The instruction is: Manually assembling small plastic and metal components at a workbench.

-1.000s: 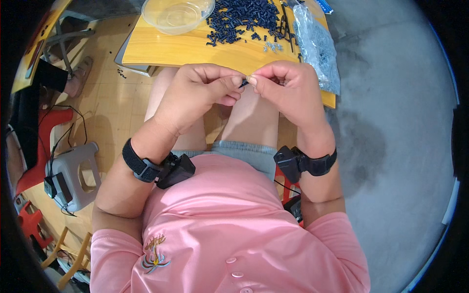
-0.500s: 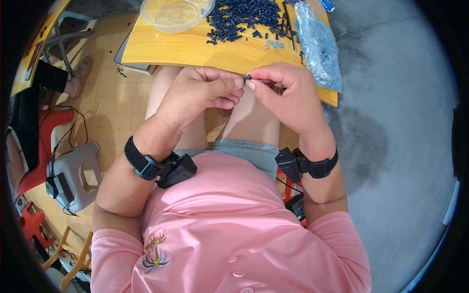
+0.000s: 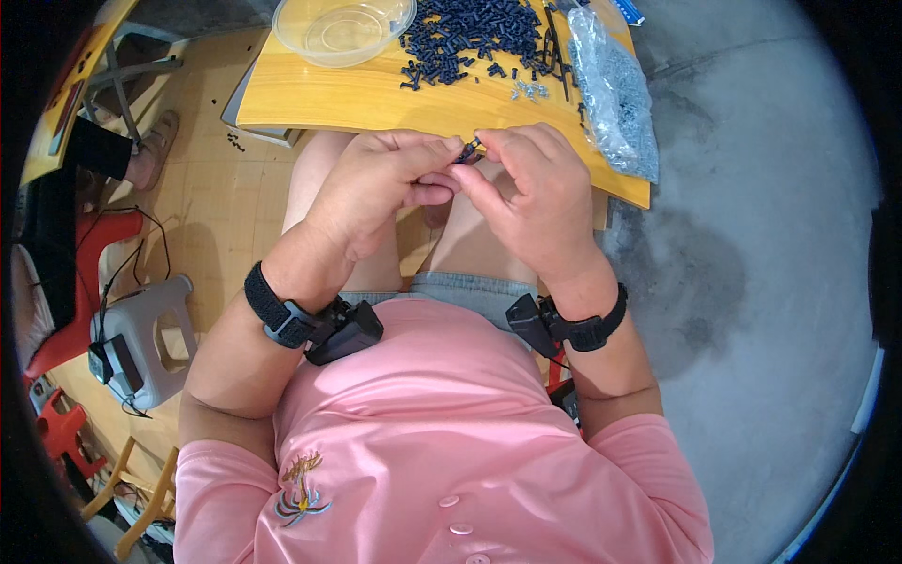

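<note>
In front of my lap, just off the table's near edge, both hands meet at a small dark part. My left hand pinches it between thumb and fingers, with the other fingers curled below. My right hand is closed around its other side, thumb low and index fingertip at the upper end, where a small shiny spot shows. Fingers hide much of the part. Beyond the hands, a pile of similar small dark parts covers the table's far middle. Several small silver pieces lie at that pile's near right.
The yellow wooden table holds a clear plastic bowl, thin black rods and a clear bag of small silvery pieces at its right edge. At left stand a grey stool with cables and another person's foot.
My right hand has turned and its wrist has shifted left, with the thumb now lower on the dark part. The part sits more tilted, while my left hand has barely moved.
</note>
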Motion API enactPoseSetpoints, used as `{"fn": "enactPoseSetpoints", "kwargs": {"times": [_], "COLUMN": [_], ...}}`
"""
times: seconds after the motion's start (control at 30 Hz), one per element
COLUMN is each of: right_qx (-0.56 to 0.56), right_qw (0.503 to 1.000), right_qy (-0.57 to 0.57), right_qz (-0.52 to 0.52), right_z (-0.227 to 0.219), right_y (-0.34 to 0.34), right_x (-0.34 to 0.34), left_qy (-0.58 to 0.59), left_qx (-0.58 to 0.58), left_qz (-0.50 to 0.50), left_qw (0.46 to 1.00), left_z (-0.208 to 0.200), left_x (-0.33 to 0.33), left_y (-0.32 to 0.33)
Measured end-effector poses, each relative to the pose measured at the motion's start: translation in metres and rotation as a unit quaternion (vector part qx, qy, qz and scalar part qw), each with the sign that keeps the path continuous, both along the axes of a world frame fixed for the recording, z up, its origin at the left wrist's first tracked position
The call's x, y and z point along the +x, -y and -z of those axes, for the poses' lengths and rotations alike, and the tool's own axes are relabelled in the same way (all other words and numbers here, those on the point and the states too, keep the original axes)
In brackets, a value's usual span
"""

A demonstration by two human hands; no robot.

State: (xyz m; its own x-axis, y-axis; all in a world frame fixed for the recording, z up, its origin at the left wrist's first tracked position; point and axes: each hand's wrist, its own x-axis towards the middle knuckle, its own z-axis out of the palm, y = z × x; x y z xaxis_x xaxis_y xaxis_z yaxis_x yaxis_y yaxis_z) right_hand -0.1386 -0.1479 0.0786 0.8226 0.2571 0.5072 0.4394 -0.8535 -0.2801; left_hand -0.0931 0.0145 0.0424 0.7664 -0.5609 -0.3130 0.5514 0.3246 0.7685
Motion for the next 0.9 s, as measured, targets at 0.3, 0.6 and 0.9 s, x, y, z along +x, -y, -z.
{"fn": "enactPoseSetpoints", "kwargs": {"times": [0.3,0.6,0.9], "right_qx": [-0.017,-0.005,-0.040], "right_qw": [1.000,1.000,0.999], "right_qy": [0.003,-0.015,-0.013], "right_qz": [0.000,-0.009,-0.022], "right_z": [-0.002,0.003,0.001], "right_y": [-0.001,-0.004,-0.009], "right_x": [0.000,0.001,0.000], "left_qy": [-0.026,0.028,0.055], "left_qx": [-0.006,0.009,0.020], "left_qz": [0.018,-0.008,-0.025], "left_qw": [0.999,1.000,0.998], "left_z": [-0.001,0.000,0.001], "left_x": [0.001,-0.003,-0.007], "left_y": [-0.002,0.000,0.003]}}
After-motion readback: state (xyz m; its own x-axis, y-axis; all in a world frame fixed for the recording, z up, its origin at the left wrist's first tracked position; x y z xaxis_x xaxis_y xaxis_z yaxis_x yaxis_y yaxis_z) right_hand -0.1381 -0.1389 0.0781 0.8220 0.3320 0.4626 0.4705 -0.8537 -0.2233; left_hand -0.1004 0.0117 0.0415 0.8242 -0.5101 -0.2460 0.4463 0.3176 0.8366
